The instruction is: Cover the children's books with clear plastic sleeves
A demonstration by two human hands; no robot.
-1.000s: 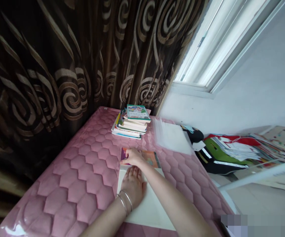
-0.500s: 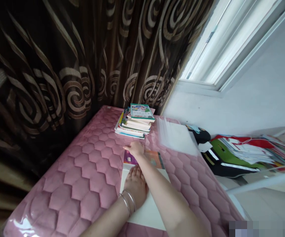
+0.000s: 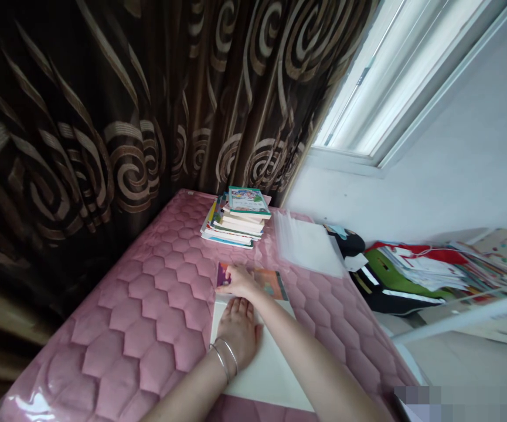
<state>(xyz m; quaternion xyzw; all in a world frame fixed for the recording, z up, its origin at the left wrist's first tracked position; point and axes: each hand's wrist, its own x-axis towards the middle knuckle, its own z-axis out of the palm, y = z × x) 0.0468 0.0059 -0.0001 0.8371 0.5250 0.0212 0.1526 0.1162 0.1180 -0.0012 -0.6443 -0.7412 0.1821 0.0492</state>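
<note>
My left hand (image 3: 239, 331), with two thin silver bangles at its wrist, lies flat on a cream-coloured sheet (image 3: 264, 381). Beyond it, a strip of an orange and purple book cover (image 3: 271, 282) shows at the sheet's far edge. Across that cover reaches my right hand (image 3: 241, 282), palm down, thumb and fingers apart, touching the cover near its purple left part. What lies under the right palm is hidden. Both forearms come in from the bottom, the right one passing over the sheet.
A pink quilted mattress (image 3: 156, 316) under clear plastic bears everything. At its far end stands a stack of books (image 3: 238, 225). Clear plastic sheets (image 3: 310, 246) lie to the right. Past the right edge are a green and black bag (image 3: 394, 269) and papers. A patterned curtain (image 3: 130, 117) hangs behind.
My right hand has drawn back from the cover's far edge toward me, close to the left fingertips. The left hand stays flat on the sheet. The view has shifted slightly.
</note>
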